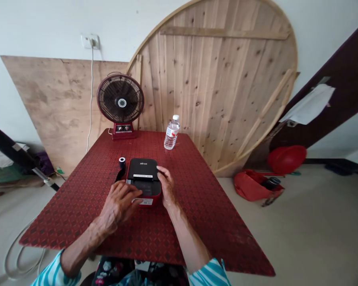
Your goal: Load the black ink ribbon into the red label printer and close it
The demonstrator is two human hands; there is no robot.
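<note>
Have the black-and-red label printer (143, 178) on the red worktop (203, 206), long axis pointing away from me; left hand (119, 204) spread flat on its near end; right hand (167, 186) fingers on its right edge, grip unclear; small roll (122, 163) just left.

I'm seeing plenty of room on the counter (214, 222) right of the printer (143, 174), so my right hand (167, 186) is having a free path there. My left hand (119, 204) is working beside the roll (122, 163), which is blocking that side. Farther up, the bottle (171, 133) and fan (120, 99) are standing in the way.
</note>
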